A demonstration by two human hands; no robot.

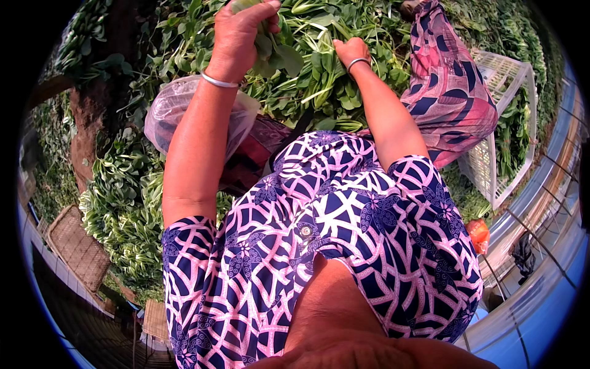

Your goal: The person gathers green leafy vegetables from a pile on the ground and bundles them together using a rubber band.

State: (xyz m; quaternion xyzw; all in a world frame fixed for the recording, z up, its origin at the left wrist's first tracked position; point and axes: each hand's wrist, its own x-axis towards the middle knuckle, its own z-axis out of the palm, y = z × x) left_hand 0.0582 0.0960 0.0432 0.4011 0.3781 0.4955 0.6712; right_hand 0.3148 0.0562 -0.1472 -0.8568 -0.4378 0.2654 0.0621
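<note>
My left hand (244, 34), a bangle at its wrist, is raised at the top left of the view, closed around the pale stems of a leafy green plant (283, 57) whose broad leaves hang down beside the wrist. Lower and to the right, my right hand (353, 50), also with a bangle, rests on the pile of leafy greens (318, 74) before me, its fingers partly hidden among stems. Whether it grips any stems cannot be made out. A clear plastic bag (173, 110) lies over my knee beneath the left forearm.
A white plastic crate (530, 101) holding greens stands tilted at right. Stacked leafy greens (133, 230) lie at left near a woven basket (80, 246). An orange bag (478, 236) and a black plastic bag (523, 258) are at the lower right, by a metal grid.
</note>
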